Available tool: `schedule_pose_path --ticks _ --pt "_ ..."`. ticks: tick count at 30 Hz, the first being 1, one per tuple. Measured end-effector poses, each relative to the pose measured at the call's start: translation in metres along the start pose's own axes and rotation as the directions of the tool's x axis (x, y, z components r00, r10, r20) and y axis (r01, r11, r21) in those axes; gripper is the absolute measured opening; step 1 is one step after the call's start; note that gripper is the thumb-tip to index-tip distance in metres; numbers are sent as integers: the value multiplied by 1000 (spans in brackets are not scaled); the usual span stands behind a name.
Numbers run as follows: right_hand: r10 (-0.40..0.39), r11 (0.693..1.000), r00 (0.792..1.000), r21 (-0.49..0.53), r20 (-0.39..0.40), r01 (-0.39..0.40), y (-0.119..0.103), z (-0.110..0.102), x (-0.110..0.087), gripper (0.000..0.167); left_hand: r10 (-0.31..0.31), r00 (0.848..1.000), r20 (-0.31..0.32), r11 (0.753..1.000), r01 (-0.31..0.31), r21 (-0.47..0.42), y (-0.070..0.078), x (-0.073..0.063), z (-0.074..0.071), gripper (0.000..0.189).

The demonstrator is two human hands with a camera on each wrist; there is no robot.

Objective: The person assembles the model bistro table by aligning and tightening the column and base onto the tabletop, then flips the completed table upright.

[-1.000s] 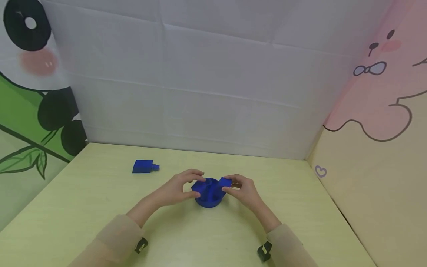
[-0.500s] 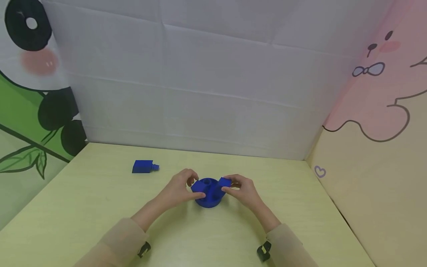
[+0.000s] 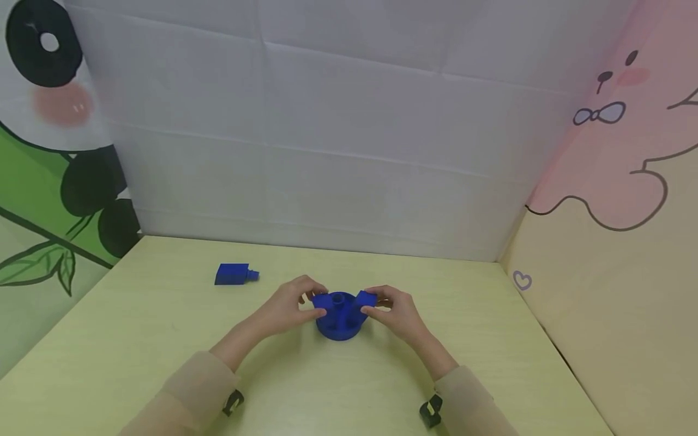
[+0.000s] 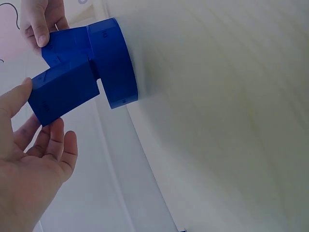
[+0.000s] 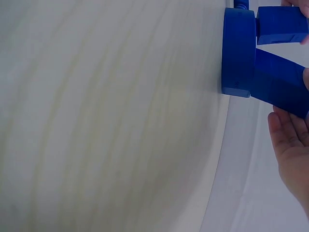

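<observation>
Judged from the layout, the work seems to be partly done: two blue blocks have been brought to the round blue base [image 3: 339,331], while a third blue piece [image 3: 231,274] with a stepped peg is left lying on the surface [image 3: 338,387], well apart from it, beyond the left hand [image 3: 290,306]. The right block [image 5: 278,79] is tilted outward and seen touching the base; whether it is fully seated cannot be told. Between the left block [image 4: 66,92] and the base a narrow gap is seen from the right wrist, so that joint is probably unfinished. The base is set on the surface between the hands, with neither hand seen to touch it. The left block is held at its outer end between thumb and fingers of the left hand, and the right block is pinched likewise by the right hand [image 3: 399,311].
</observation>
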State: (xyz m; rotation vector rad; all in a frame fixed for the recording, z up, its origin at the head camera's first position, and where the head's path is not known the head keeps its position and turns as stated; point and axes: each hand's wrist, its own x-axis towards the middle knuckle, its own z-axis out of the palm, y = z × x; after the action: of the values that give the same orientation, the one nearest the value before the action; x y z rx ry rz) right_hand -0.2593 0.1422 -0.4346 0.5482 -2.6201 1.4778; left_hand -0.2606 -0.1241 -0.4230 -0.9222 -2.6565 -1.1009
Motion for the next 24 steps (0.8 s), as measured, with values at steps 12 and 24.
schedule_pose_path --ticks 12,24 --pt "-21 1000 999 -5 26 21 -34 -8 -11 35 91 990 106 996 -90 -8 -12 3 -5 36" --pt "-21 1000 999 -11 25 21 -34 -8 -11 37 -189 979 -74 980 183 -74 1 0 12 70"
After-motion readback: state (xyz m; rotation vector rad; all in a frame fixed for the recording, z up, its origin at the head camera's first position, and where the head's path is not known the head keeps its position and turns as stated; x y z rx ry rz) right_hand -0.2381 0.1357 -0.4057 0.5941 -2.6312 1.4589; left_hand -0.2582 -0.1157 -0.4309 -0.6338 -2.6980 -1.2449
